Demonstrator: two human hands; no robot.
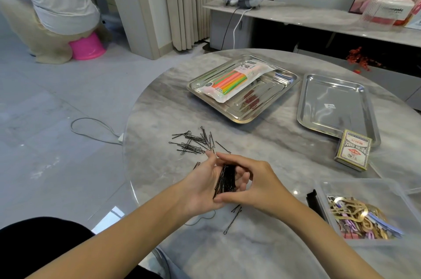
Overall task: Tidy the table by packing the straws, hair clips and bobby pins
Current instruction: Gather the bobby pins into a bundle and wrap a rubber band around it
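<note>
- One bundle of bobby pins [225, 179] is cradled in the cupped left hand [198, 189] and pinched end to end between forefinger and thumb of the right hand [257, 185], just above the surface [284, 146].
- One loose heap of pins [196, 143] is seen just beyond the hands; it is too tangled to count.
- One straw pack [234, 80] is laid in the left steel tray [241, 116]; a second steel tray [337, 105] is beside it.
- Hair clips [355, 217] are massed in one clear box [341, 187].

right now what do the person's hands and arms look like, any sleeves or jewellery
The left hand and right hand are bare: no gloves or rings visible. The left forearm and right forearm are bare too, with no sleeve, watch or bracelet in view up to the frame edge.
</note>
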